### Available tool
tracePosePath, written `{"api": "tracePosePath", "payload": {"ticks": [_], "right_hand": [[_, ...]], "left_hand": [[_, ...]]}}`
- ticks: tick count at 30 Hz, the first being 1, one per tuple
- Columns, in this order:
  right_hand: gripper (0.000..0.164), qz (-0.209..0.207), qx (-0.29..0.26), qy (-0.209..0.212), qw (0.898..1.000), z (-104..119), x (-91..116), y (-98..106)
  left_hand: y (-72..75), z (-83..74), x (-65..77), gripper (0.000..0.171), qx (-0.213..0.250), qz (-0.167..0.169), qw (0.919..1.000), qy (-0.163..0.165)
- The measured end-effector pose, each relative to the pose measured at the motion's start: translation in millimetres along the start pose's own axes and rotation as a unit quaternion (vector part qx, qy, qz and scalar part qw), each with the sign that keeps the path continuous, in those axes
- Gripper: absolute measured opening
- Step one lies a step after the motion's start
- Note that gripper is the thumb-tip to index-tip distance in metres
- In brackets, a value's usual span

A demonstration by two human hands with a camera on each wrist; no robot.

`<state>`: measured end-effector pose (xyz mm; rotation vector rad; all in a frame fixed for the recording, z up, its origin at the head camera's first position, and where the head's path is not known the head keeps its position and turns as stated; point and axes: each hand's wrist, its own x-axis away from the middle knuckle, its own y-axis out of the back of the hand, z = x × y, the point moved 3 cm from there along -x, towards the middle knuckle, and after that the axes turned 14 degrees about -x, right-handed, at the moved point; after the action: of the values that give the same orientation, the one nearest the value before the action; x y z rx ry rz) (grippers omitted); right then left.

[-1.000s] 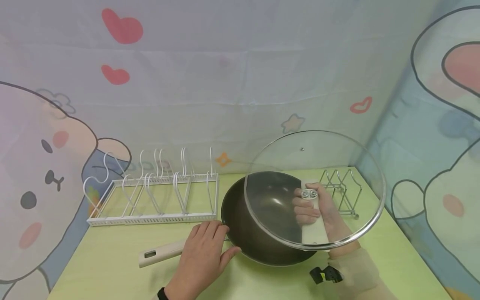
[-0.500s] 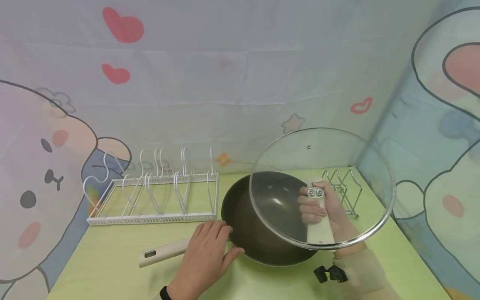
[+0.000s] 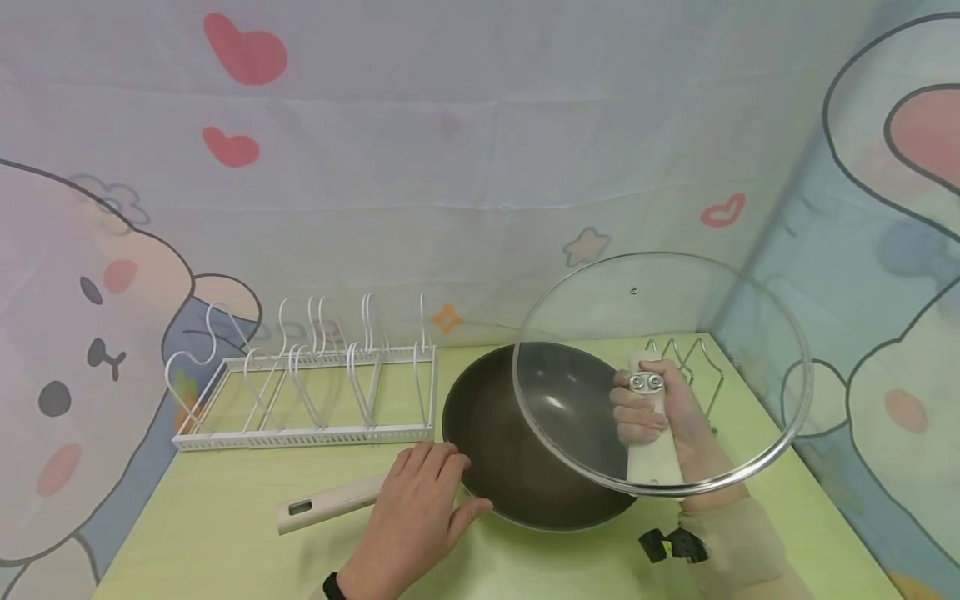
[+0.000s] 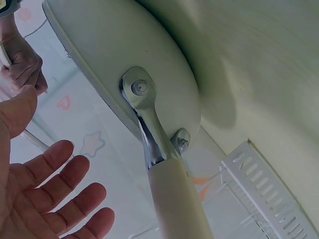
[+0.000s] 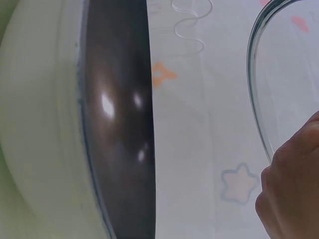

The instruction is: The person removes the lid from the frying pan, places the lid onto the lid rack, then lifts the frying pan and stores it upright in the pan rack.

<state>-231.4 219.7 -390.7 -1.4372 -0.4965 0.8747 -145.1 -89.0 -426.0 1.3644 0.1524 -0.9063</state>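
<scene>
A wok [image 3: 495, 454] with a dark inside, a cream outside and a cream handle [image 3: 330, 503] stands on the table. My left hand [image 3: 416, 515] hovers over the join of handle and pan, its fingertips at the near-left rim. In the left wrist view its fingers [image 4: 62, 172] are loosely spread, apart from the handle's metal bracket [image 4: 149, 119]. My right hand [image 3: 651, 412] grips the cream upright handle [image 3: 654, 458] of a glass lid [image 3: 720, 333]. The lid is raised and tilted, its steel-rimmed glass overlapping the wok's right side in the head view.
A white wire rack [image 3: 303, 437] with tall curved dividers stands left of the wok. Behind the lid, at the back right, is a small chrome wire rack [image 3: 716, 387]. A cartoon-printed cloth [image 3: 480, 167] hangs behind the green table [image 3: 225, 525].
My right hand has carried the lid a little to the right and slightly up, uncovering more of the wok. My left hand has shifted slightly right; the wok stays in place.
</scene>
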Motion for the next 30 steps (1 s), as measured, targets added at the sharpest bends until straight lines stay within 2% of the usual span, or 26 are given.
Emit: {"api": "tracePosePath", "payload": {"ticks": [17, 30], "right_hand": [[0.039, 0.045, 0.013, -0.023, 0.999, 9.0, 10.3, -3.4], [0.04, 0.053, 0.018, -0.017, 0.998, 18.3, 22.4, -5.3]], "left_hand": [[-0.7, -5.4, -2.1, 0.05, 0.003, 0.01, 0.9998, -0.015], [-3.8, -11.8, -8.1, 0.048, 0.008, 0.001, 0.9994, -0.032]]}}
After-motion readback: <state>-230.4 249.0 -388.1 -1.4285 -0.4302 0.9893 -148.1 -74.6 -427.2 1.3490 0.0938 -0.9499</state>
